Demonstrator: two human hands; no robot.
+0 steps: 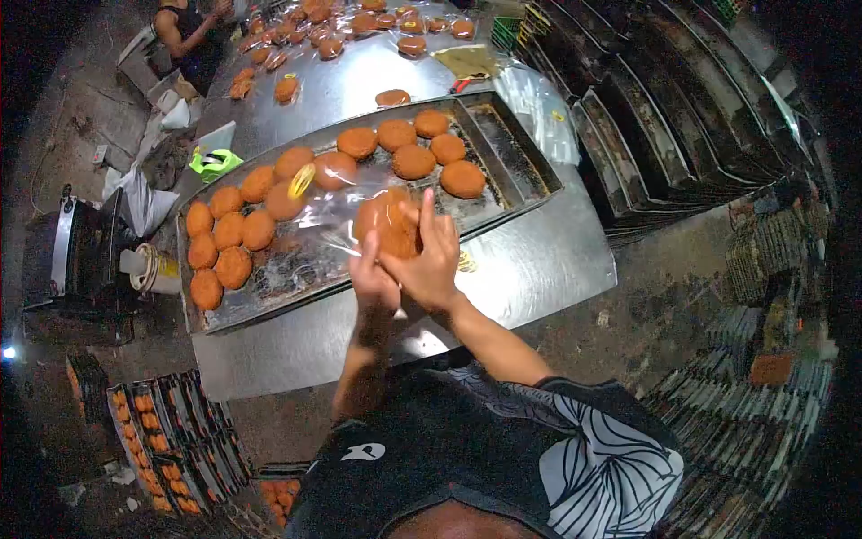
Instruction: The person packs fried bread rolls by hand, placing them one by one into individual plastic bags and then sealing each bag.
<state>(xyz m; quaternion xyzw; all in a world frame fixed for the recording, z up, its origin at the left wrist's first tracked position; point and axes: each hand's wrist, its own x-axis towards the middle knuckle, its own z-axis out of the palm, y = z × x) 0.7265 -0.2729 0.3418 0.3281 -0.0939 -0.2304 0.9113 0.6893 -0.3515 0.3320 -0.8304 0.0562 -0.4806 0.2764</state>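
Note:
A round brown bun [384, 218] lies in a clear plastic bag [316, 216] with a yellow label, above a dark metal tray. My right hand [433, 262] is closed round the bun's near right side, its index finger pointing up. At the bag's near edge, my left hand [375, 280] is closed on the plastic, thumb raised beside the bun; its other fingers are partly hidden. On the tray [296, 307] beneath, several unwrapped buns [231, 229] fill the left side and more buns [414, 163] lie at the far right.
The tray rests on a shiny metal table [548, 260]. Bagged buns [330, 47] are heaped at its far end, and a stack of clear bags [539, 112] lies at the right. Stacked trays [682, 117] stand to the right. Another person [187, 40] is at the far left.

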